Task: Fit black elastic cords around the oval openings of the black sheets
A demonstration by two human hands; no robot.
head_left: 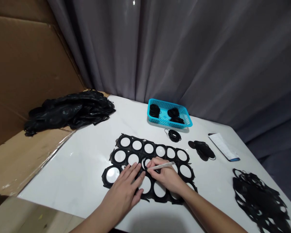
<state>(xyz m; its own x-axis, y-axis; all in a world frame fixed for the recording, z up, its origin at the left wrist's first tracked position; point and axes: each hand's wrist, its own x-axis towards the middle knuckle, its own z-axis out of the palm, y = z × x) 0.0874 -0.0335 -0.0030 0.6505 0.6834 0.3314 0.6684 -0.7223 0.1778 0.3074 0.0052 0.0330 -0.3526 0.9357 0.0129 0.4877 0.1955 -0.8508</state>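
A black rubbery sheet [141,152] with rows of round holes lies flat on the white table, whose surface shows through the holes. My left hand [124,187] rests on its left part, palm down with fingers stretched out. Pinched between the fingers of my right hand [168,178] is a slim, pale, pen-like tool [163,165], slanting up to the right. The tool's tip is at a hole in the middle row, where a thin black ring [143,162] shows beside my fingertips. What the tip touches is hidden by my fingers.
Behind the sheet stands a blue basket [168,123] holding black ring bundles, with a ring coil [174,136] in front. Black discs [203,150], a paper-topped pad [223,147] and black scraps [262,197] lie right. A black pile [72,111] sits on cardboard [5,139] left.
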